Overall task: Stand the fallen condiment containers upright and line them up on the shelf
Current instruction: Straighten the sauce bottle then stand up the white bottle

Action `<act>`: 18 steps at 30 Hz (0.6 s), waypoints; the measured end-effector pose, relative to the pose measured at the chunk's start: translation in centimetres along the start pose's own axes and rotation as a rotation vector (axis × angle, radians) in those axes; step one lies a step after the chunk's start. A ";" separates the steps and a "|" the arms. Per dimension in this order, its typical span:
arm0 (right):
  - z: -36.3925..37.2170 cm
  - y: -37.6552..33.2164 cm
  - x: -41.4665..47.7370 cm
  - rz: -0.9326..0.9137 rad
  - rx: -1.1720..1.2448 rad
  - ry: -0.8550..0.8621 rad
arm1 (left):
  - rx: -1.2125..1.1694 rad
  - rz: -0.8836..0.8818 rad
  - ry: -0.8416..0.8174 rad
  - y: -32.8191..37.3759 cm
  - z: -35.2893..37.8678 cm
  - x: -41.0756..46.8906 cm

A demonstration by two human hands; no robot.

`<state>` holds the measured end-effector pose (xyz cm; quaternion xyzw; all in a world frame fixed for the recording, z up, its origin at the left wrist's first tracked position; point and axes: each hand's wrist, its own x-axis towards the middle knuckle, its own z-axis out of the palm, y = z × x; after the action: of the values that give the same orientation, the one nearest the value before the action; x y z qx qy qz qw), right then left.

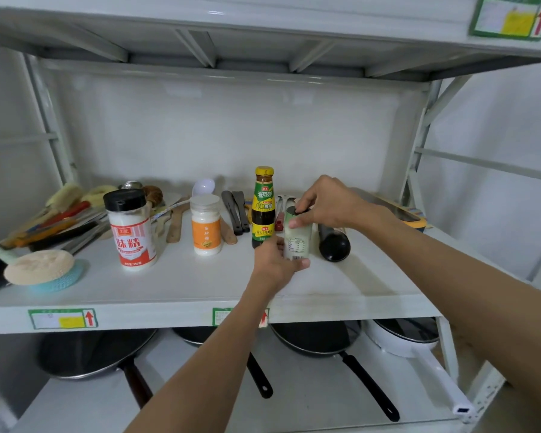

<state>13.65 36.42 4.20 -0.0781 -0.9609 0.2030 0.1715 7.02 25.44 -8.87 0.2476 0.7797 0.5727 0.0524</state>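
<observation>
On the white shelf (200, 285) three containers stand upright: a black-capped jar with a red and white label (132, 229), a small white jar with an orange label (206, 225), and a dark sauce bottle with a yellow cap (263, 207). Right of the bottle, a clear white-filled jar with a black lid (299, 240) stands upright between both hands. My left hand (275, 264) grips its base; my right hand (322, 203) holds its lid and upper body. A dark bottle (333, 243) lies on its side just right of that jar.
Wooden and black utensils (236, 214) lie along the back of the shelf. Brushes and a round sponge scrubber (41, 267) crowd the left end, a metal tray (388, 204) the right. Pans (316, 339) sit on the shelf below. Another shelf hangs overhead.
</observation>
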 end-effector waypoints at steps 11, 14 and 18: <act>1.1 -1.0 0.6 0.155 -0.051 0.065 | 0.003 0.022 0.012 -0.2 0.0 0.1; 1.5 -1.2 0.9 0.175 -0.092 0.083 | 0.021 0.019 0.015 -0.3 0.0 0.1; 2.0 -1.9 0.9 0.177 -0.139 0.057 | 0.047 0.030 0.033 -0.2 0.1 0.0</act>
<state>11.97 34.14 3.53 -0.1802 -0.9567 0.1479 0.1741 6.95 25.49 -9.10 0.2511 0.7898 0.5591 0.0254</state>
